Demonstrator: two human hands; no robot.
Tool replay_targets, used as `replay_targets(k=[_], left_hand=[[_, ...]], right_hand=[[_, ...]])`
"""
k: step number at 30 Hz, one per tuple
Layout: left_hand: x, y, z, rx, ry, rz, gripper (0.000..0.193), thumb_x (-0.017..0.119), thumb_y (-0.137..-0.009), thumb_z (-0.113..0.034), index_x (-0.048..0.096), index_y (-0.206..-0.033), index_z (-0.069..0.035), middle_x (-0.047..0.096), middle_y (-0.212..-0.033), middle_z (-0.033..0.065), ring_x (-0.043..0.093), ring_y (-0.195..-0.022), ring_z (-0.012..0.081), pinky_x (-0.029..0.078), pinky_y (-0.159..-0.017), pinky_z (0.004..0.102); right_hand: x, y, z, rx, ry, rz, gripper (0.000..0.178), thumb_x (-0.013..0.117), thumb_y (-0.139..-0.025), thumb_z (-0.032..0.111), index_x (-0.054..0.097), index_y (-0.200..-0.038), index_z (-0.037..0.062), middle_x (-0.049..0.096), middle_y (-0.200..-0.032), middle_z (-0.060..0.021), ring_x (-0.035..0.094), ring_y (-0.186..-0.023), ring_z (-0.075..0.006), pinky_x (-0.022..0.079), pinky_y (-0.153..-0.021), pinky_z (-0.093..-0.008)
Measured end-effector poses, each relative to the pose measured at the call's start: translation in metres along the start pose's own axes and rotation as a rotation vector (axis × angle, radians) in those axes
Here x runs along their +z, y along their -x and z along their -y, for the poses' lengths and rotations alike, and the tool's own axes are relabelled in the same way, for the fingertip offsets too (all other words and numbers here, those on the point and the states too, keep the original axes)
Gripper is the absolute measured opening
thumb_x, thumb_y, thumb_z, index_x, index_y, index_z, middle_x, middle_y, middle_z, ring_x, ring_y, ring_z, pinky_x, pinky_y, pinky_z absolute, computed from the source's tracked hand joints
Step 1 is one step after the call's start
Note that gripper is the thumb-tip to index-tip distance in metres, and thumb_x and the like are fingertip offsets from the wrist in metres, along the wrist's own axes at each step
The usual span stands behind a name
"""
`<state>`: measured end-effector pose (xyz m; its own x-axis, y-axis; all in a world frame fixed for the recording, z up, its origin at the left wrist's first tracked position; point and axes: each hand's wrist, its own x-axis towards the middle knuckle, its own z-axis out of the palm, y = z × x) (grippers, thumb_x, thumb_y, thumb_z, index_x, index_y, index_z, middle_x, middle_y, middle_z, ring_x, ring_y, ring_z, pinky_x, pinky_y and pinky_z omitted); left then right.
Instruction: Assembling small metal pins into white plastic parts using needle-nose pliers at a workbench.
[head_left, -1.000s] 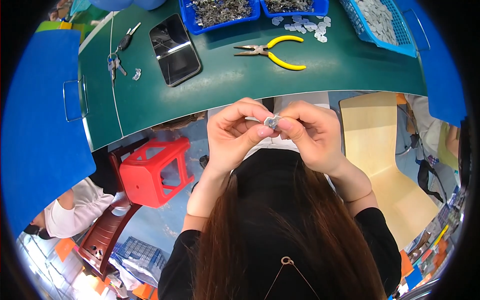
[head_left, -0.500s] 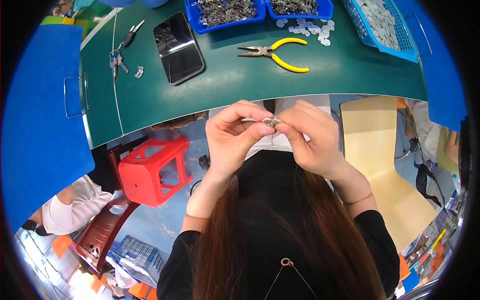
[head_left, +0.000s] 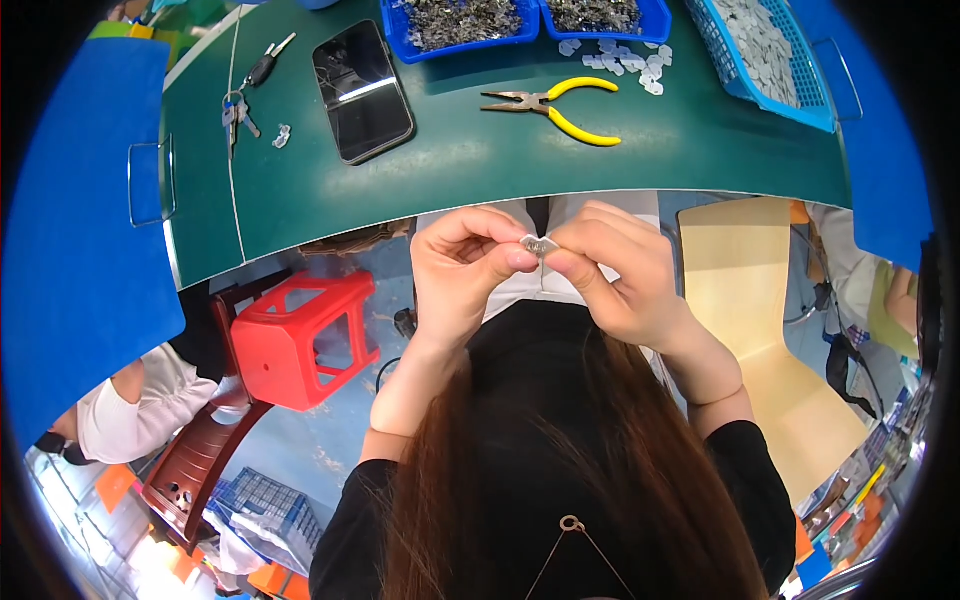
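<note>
Between my fingertips, just off the table's near edge, is a small whitish plastic piece with a metal part on it (head_left: pixel 538 245). My left hand (head_left: pixel 465 262) pinches its left side between thumb and fingers. The right side is pinched by my right hand (head_left: pixel 622 268). Fingertips cover much of the piece, so its full shape is hidden. Beyond my hands, needle-nose pliers with yellow handles (head_left: pixel 560 108) lie on the green table (head_left: pixel 440 160). Small white plastic pieces (head_left: pixel 630 62) are scattered behind the pliers.
Two blue bins (head_left: pixel 462 45) of small metal parts stand at the back. A light-blue basket (head_left: pixel 765 90) of white pieces is at the far right. A phone (head_left: pixel 362 95) and keys (head_left: pixel 238 112) lie left. A red stool (head_left: pixel 300 345) and wooden chair (head_left: pixel 745 290) flank me.
The small piece has turned slightly between my fingertips, and its whitish upper edge shows more. Both hands keep their pinch. The table view has shifted slightly.
</note>
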<state>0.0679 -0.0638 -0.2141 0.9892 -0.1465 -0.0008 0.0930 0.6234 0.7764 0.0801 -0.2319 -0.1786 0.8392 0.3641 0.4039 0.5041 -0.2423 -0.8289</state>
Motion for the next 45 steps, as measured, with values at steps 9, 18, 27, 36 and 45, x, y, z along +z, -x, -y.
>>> replay_targets(k=[9, 18, 27, 36, 45], left_hand=[[-0.011, 0.001, -0.005, 0.146, -0.080, -0.062, 0.015, 0.072, -0.071, 0.008, 0.064, -0.082, 0.003, 0.064, -0.081, 0.0099, 0.061, -0.074, 0.0148, 0.051, -0.068, 0.0255], [-0.018, 0.002, -0.017, 0.306, -0.182, -0.063, 0.017, 0.075, -0.067, 0.007, 0.064, -0.078, 0.003, 0.065, -0.078, 0.0118, 0.065, -0.074, 0.0186, 0.052, -0.067, 0.0265], [-0.022, 0.005, -0.027, 0.419, -0.254, -0.038, 0.017, 0.077, -0.064, 0.007, 0.064, -0.075, 0.002, 0.065, -0.076, 0.0129, 0.065, -0.069, 0.0186, 0.052, -0.061, 0.0252], [-0.025, 0.008, -0.035, 0.526, -0.529, 0.079, 0.024, 0.080, -0.069, -0.015, 0.061, -0.076, -0.002, 0.064, -0.072, 0.0104, 0.063, -0.065, 0.0198, 0.050, -0.058, 0.0258], [-0.020, 0.005, -0.040, 0.579, -0.609, 0.224, 0.025, 0.082, -0.061, -0.010, 0.063, -0.074, -0.001, 0.065, -0.070, 0.0110, 0.063, -0.063, 0.0201, 0.050, -0.057, 0.0254]], right_hand=[[-0.025, -0.032, -0.037, -0.052, 0.447, 0.075, 0.029, 0.065, -0.081, 0.020, 0.059, -0.100, -0.0005, 0.059, -0.104, -0.0111, 0.054, -0.094, -0.0281, 0.045, -0.077, -0.0337], [-0.037, -0.048, -0.071, -0.058, 0.956, 0.294, 0.052, 0.067, -0.078, 0.019, 0.049, -0.123, 0.0010, 0.052, -0.111, -0.0145, 0.048, -0.108, -0.0297, 0.040, -0.092, -0.0364], [-0.028, -0.050, -0.075, -0.031, 0.929, 0.214, 0.034, 0.063, -0.065, 0.009, 0.054, -0.097, -0.0016, 0.055, -0.097, -0.0150, 0.056, -0.089, -0.0324, 0.048, -0.078, -0.0367], [-0.070, -0.075, 0.017, -0.423, 0.505, 0.472, 0.037, 0.075, -0.065, 0.016, 0.062, -0.097, 0.0003, 0.058, -0.094, -0.0131, 0.055, -0.082, -0.0293, 0.047, -0.068, -0.0358], [-0.076, -0.069, 0.043, -0.513, 0.607, 0.518, 0.042, 0.078, -0.056, 0.022, 0.064, -0.091, 0.0025, 0.058, -0.090, -0.0109, 0.054, -0.079, -0.0287, 0.046, -0.063, -0.0348]])
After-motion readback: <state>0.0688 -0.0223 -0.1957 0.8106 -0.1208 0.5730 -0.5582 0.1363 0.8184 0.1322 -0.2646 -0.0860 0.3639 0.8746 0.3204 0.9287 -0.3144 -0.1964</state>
